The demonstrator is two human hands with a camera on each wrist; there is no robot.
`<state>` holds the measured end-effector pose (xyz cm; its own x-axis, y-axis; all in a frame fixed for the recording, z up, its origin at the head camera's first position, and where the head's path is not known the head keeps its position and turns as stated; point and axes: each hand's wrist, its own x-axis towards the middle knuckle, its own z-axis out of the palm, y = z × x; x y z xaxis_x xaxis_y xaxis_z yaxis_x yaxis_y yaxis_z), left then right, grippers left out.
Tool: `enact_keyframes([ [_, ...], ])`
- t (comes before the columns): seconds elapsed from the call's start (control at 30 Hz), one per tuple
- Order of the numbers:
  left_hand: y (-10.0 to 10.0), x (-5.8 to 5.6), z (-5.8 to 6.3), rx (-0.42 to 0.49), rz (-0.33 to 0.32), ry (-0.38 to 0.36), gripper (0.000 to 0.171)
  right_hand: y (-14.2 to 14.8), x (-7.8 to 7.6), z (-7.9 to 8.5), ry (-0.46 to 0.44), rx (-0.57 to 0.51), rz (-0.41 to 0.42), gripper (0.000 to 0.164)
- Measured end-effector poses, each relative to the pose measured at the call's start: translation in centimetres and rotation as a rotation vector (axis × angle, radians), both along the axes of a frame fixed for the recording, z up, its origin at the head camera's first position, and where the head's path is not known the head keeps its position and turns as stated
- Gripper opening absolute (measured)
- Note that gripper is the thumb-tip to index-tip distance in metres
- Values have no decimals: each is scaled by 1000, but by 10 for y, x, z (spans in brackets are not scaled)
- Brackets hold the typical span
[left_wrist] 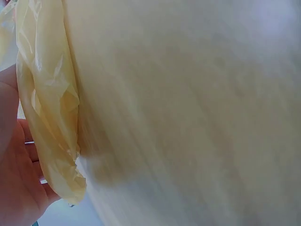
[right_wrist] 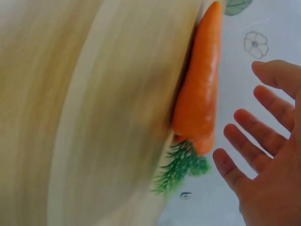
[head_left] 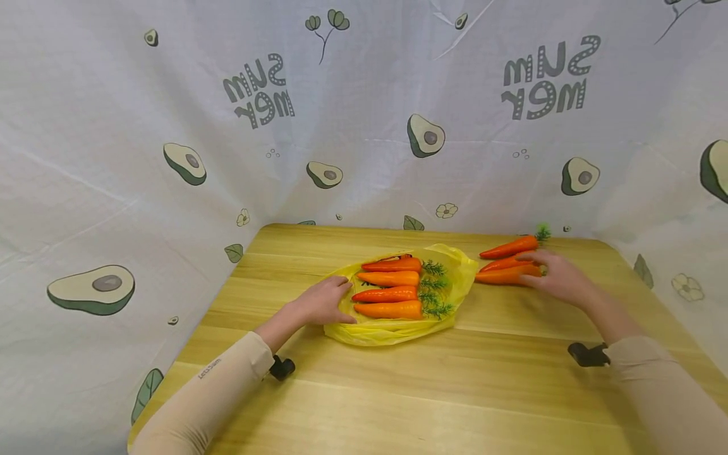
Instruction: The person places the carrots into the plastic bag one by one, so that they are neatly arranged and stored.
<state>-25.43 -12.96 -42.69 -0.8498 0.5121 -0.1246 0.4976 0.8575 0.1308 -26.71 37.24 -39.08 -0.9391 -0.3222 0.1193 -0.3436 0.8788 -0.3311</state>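
Note:
Several orange carrots with green tops [head_left: 389, 294] lie side by side on a spread yellow plastic bag [head_left: 370, 335], tips pointing left. My left hand [head_left: 324, 302] rests at the bag's left edge, thumb and fingers spread apart. In the left wrist view, a fold of the bag [left_wrist: 51, 94] covers the fingertips. At the right, three more carrots [head_left: 506, 276] lie close together. Over their leafy ends reaches my right hand [head_left: 557, 276], hiding some of the greens. The right wrist view has that hand [right_wrist: 268, 146] with fingers spread, apart from the nearest carrot [right_wrist: 200, 89].
A wooden table [head_left: 364, 392] carries everything. Behind and beside it hangs a pale curtain [head_left: 364, 95] printed with avocados and letters. A black wrist mount [head_left: 281, 368] sits below the left forearm, another black mount [head_left: 588, 355] by the right.

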Motion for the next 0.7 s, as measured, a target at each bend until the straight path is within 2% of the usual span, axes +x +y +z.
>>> enact_keyframes([
  [0.17, 0, -1, -2, -35, -24, 31, 90, 8, -2, -5, -25, -3, -14, 56],
  [0.4, 1, 1, 2, -42, -42, 32, 89, 10, -2, -7, -42, 37, -26, 59],
  [0.7, 0, 2, -1, -46, -61, 46, 88, 11, -5, -13, -7, 93, -4, 49],
])
